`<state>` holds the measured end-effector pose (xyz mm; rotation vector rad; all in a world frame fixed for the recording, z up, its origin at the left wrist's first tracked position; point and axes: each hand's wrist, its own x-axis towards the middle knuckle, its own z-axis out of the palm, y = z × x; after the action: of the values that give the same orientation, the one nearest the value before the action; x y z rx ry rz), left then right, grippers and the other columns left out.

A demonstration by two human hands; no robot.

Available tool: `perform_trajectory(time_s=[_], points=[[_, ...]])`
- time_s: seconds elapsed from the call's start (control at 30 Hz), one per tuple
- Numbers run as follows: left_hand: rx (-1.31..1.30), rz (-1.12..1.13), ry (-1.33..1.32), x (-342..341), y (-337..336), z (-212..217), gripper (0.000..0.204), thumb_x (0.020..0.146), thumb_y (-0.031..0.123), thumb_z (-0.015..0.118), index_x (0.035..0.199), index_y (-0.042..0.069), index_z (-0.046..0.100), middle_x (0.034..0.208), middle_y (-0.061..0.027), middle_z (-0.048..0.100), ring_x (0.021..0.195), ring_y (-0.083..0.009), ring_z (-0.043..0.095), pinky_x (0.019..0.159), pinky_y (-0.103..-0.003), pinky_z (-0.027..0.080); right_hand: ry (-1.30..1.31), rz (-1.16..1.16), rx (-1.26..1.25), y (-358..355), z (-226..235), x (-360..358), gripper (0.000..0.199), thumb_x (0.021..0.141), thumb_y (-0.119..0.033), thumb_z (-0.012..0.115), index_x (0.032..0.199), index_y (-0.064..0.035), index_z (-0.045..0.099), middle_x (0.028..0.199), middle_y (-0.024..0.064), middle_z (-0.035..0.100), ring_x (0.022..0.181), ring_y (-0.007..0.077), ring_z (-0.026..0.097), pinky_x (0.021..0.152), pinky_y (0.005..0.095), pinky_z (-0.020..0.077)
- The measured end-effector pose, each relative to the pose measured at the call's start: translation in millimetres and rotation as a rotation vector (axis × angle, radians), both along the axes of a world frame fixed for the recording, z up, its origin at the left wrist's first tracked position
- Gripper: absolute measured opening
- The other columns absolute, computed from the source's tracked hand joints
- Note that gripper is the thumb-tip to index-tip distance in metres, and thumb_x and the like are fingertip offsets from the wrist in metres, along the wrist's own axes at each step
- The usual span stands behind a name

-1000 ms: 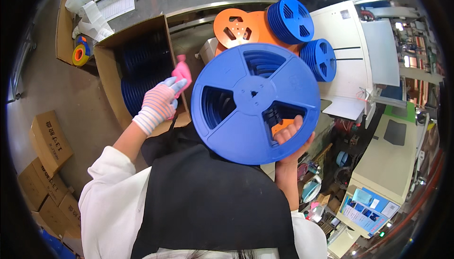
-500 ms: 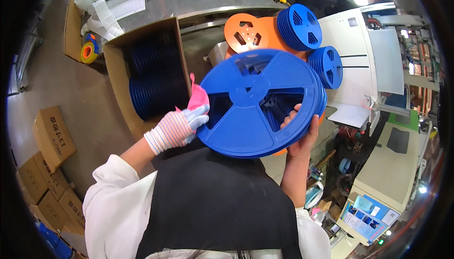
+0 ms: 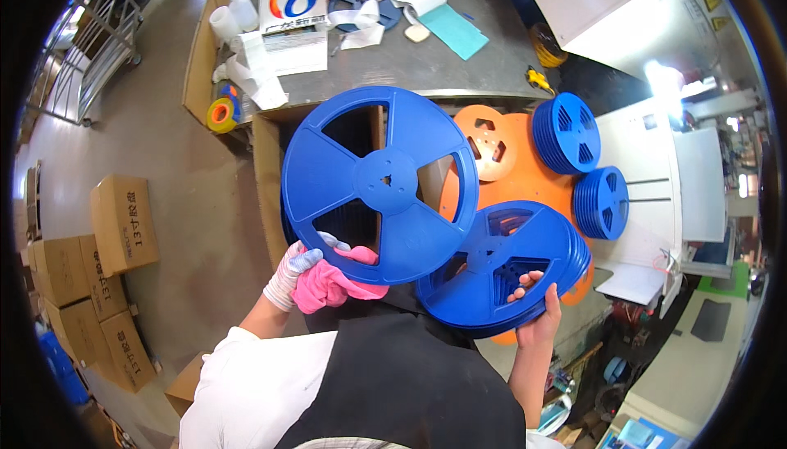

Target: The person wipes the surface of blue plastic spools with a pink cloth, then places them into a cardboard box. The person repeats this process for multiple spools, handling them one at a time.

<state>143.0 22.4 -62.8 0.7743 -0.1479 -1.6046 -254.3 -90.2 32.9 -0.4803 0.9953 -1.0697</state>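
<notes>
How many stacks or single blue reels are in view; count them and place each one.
4: a single blue reel in the left hand, a blue stack in the right hand, two stacks on the white surface. The box may hide more.

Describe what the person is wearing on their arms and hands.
The left hand wears a white knit glove with bluish fingertips and a pink cloth bunched against it. The right hand is bare. Both forearms are uncovered; short white sleeves sit under a black apron or vest.

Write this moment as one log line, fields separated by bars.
left hand: gloved, lifts single blue reel | right hand: bare, holds blue reel stack | below: open carton
</notes>
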Motion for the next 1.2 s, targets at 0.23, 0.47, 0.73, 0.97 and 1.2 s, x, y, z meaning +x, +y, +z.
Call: perform_trajectory(time_s=[0.23, 0.47, 0.73, 0.97, 1.2], points=[[0.034, 0.032, -0.014, 11, 13, 4, 0.040, 0.085, 0.022, 0.071, 0.117, 0.001, 0.060, 0.116, -0.0171, 0.064, 0.111, -0.0290, 0.062, 0.103, -0.042, 0.047, 0.087, -0.036, 0.038, 3, 3, 9, 0.044, 0.094, -0.034, 0.061, 0.121, 0.0006, 0.056, 0.151, 0.0186, 0.034, 0.105, 0.0308, 0.065, 0.074, 0.0383, 0.0609], [0.035, 0.105, -0.171, 19, 34, -28, 0.036, 0.092, 0.016, 0.066, 0.122, -0.001, 0.056, 0.117, -0.0158, 0.063, 0.114, -0.0286, 0.061, 0.103, -0.043, 0.047, 0.095, -0.032, 0.037, 5, 4, 11, 0.042, 0.091, -0.029, 0.064, 0.120, 0.0003, 0.056, 0.156, 0.0271, 0.018, 0.105, 0.0322, 0.067, 0.075, 0.0345, 0.0626], [0.474, 0.149, -0.739, 58, 24, -168, 0.019, 0.094, -0.001, 0.048, 0.111, 0.003, 0.054, 0.095, -0.0110, 0.065, 0.083, -0.0201, 0.064, 0.077, -0.033, 0.054, 0.144, -0.022, -0.018, 16, 4, 11, 0.037, 0.093, -0.027, 0.062, 0.118, -0.0003, 0.055, 0.156, 0.0208, 0.027, 0.100, 0.0296, 0.068, 0.076, 0.0371, 0.0613], [0.649, 0.075, -1.247, 86, -16, -245, 0.017, 0.092, 0.015, 0.056, 0.105, 0.005, 0.059, 0.088, -0.0116, 0.069, 0.081, -0.0265, 0.067, 0.076, -0.037, 0.053, 0.187, -0.071, -0.012, 25, 2, 5, 0.037, 0.092, -0.028, 0.062, 0.117, -0.0010, 0.055, 0.156, 0.0209, 0.027, 0.093, 0.0274, 0.070, 0.075, 0.0364, 0.0608], [0.841, -0.074, -1.542, 80, -7, -234, 0.024, 0.089, 0.025, 0.059, 0.104, 0.007, 0.060, 0.091, -0.0173, 0.069, 0.086, -0.0368, 0.067, 0.076, -0.044, 0.052, 0.220, -0.123, -0.025, 34, 2, 0, 0.035, 0.094, -0.028, 0.059, 0.117, -0.0017, 0.055, 0.156, 0.0198, 0.029, 0.091, 0.0258, 0.070, 0.076, 0.0369, 0.0597]])
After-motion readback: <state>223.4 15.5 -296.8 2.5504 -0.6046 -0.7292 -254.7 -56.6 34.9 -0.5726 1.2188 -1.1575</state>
